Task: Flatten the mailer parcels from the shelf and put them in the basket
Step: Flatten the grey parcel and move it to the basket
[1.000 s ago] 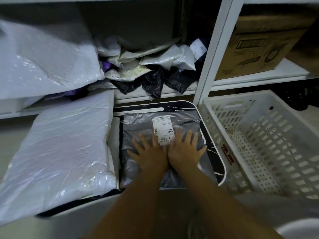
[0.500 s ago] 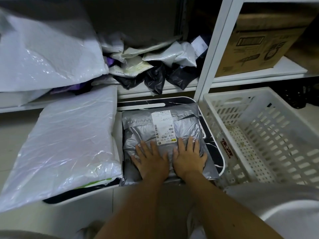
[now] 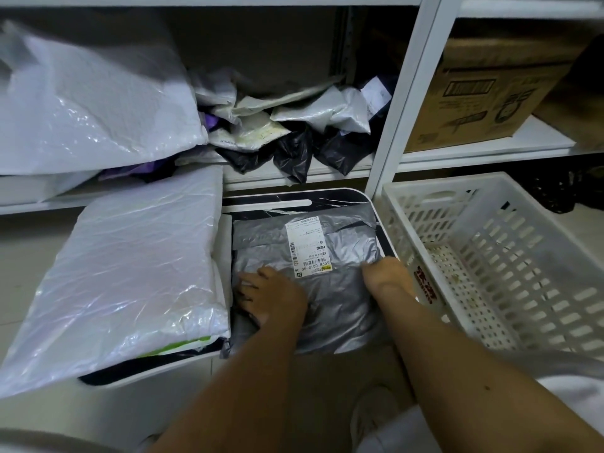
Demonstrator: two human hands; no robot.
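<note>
Grey poly mailer [image 3: 327,289], shipping label up, lies at frame centre on a dark marble-patterned tray [image 3: 327,195]. Left hand [image 3: 271,297] presses its left edge, fingers curled over the side; right hand [image 3: 389,277] hooks the right edge, fingertips hidden. Film looks slick, contents soft and light: likely best lifted by both side edges. White slotted basket [image 3: 490,256] sits right of centre; more mailers crowd the shelf [image 3: 294,178] above.
</note>
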